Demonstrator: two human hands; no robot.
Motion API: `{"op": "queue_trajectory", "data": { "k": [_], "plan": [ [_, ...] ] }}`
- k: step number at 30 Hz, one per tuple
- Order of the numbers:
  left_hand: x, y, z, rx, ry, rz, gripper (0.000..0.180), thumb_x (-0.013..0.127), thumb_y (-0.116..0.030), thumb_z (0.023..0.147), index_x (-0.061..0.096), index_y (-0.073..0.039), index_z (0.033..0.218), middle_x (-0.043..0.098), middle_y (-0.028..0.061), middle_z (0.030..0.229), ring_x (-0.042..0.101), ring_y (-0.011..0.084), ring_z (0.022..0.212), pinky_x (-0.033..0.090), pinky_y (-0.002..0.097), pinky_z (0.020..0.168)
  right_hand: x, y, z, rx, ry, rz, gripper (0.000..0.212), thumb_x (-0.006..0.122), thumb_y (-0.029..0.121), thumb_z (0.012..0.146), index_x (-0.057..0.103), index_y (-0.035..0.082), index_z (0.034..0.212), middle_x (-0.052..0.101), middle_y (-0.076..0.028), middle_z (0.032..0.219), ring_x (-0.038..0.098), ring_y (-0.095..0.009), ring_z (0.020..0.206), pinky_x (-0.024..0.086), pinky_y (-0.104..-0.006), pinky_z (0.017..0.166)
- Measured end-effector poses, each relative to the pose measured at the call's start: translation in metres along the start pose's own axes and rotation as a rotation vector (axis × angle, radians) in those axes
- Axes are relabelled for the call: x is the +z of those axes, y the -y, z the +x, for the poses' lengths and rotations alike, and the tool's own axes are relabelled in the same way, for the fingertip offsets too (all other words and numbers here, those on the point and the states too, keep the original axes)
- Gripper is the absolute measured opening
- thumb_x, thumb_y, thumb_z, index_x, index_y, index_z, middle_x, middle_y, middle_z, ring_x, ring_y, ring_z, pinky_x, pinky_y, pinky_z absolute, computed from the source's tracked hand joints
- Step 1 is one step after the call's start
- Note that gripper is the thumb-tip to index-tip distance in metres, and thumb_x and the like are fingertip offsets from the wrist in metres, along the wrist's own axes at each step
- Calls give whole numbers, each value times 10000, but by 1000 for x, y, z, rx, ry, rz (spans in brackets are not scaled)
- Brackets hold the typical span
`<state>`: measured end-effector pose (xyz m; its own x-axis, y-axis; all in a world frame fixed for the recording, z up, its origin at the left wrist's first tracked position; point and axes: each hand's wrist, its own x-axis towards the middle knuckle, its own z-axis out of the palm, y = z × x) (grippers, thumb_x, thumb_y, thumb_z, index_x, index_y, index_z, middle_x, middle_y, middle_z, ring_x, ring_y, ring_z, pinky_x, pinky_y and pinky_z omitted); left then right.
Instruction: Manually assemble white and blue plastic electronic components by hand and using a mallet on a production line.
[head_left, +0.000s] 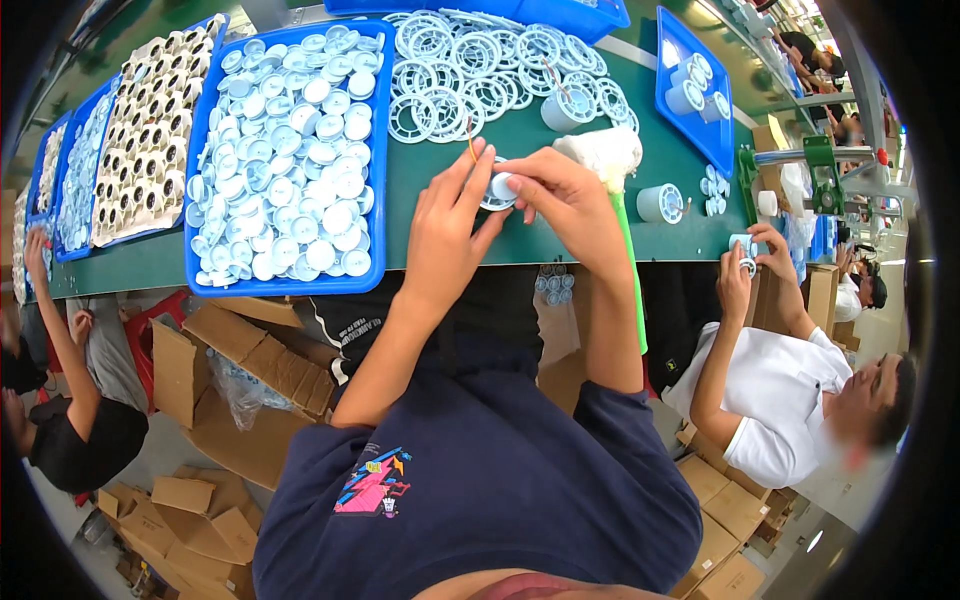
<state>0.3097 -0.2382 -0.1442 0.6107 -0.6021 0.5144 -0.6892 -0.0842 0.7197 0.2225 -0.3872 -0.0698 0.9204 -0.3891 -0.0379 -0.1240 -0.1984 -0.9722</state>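
1. Green worktable (690, 235), smooth and matte, crosses the scene; cardboard boxes (235, 375) on the floor to the near left.
2. Round pale-blue part (492, 204) sits at the table's near edge, between both hands, mostly covered by fingers. Its round face looks up toward the head, so the axis seems to run roughly upright; depth hidden.
3. Small white cap (504, 186) lies over that part, toward its right side. Right fingers are nearer to it, left fingers nearer the part's left rim.
4. Right hand (572, 200): thumb and forefinger pinching the cap. Left hand (447, 215): fingers extended along the part's left side, seemingly steadying it; exact contact can't be told.
5. Thin orange wire (470, 128), flexible, runs far from the left fingertips; lower end hidden.
6. Left: blue tray (285, 289), glossy, heaped with shallow round plastic caps (290, 150). Far: spoked, open-centred plastic rings (475, 55), overlapping.
7. Right: mallet with bulky white head (605, 152), slim bright-green handle; beyond it, a smooth pale-blue cylinder (661, 205) on its side.
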Motion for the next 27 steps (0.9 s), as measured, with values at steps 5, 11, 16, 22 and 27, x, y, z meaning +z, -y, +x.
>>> {"op": "queue_trajectory", "data": {
  "k": [5, 11, 16, 22, 27],
  "plan": [
    [-10, 4, 9, 20, 72, -8, 797, 842, -29, 756, 543, -37, 1495, 622, 142, 1421, 632, 338, 1167, 516, 443, 978, 4, -7, -1, -47, -25, -20, 189, 691, 70, 1000, 764, 9, 1164, 641, -44, 940, 610, -94, 705, 499, -247, 627],
    [-8, 5, 13, 7, 80, -58, 826, 865, -49, 736, 538, -34, 1494, 647, 154, 1368, 613, 342, 1160, 521, 431, 986, 9, -13, 3, -92, -106, -168, 173, 725, 80, 970, 767, 23, 1128, 622, -52, 938, 597, -98, 730, 486, -264, 639],
    [-10, 9, 14, -59, 116, -105, 777, 883, -107, 747, 546, -12, 1440, 653, 161, 1323, 584, 359, 1189, 501, 443, 1018, 9, 2, 9, -68, -128, -311, 194, 718, 60, 946, 746, 43, 1137, 590, -72, 930, 585, -140, 727, 485, -294, 668],
    [-11, 4, 10, -147, 146, -137, 626, 873, -183, 790, 603, 1, 1324, 662, 153, 1280, 582, 355, 1208, 475, 449, 1033, -7, -16, 71, -300, -89, -895, 285, 707, 63, 906, 692, 40, 1190, 586, -209, 1156, 698, -369, 893, 575, -441, 816],
    [-8, 3, 5, -139, 126, -155, 608, 856, -156, 804, 598, 1, 1331, 665, 177, 1242, 594, 365, 1167, 482, 447, 1017, -9, -25, 85, -291, -44, -985, 220, 734, 96, 905, 665, 34, 1105, 560, -196, 1174, 691, -401, 948, 578, -477, 830]
  ]
}}
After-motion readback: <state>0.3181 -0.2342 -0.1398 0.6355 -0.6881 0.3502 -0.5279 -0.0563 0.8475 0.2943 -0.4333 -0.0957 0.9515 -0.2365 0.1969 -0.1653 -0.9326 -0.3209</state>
